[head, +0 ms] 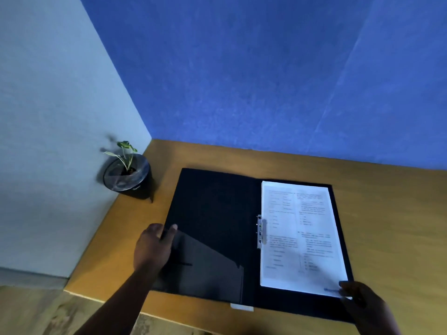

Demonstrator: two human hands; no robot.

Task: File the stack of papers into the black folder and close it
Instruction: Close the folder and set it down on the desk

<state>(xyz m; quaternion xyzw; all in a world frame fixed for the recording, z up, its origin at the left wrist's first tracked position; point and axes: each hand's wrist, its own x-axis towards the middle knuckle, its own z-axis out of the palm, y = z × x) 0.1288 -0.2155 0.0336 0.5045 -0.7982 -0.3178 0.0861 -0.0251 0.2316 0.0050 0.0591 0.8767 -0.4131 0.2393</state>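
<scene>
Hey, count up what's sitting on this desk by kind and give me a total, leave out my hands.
Black folder, lying open: 1
Stack of papers, on the folder's right half: 1
Potted plant, in the desk's far left corner: 1
Total: 3

Dim room corner, wooden desk.
Blue textured wall point(242, 81) behind, pale grey wall point(48, 117) at left, meeting at the desk's far corner. Tan desk point(387, 213) pushed against both. Small potted plant point(128, 175) on the desk in that corner, casting a blurred shadow on the grey wall. Mottled floor point(36, 310) below left.
</scene>
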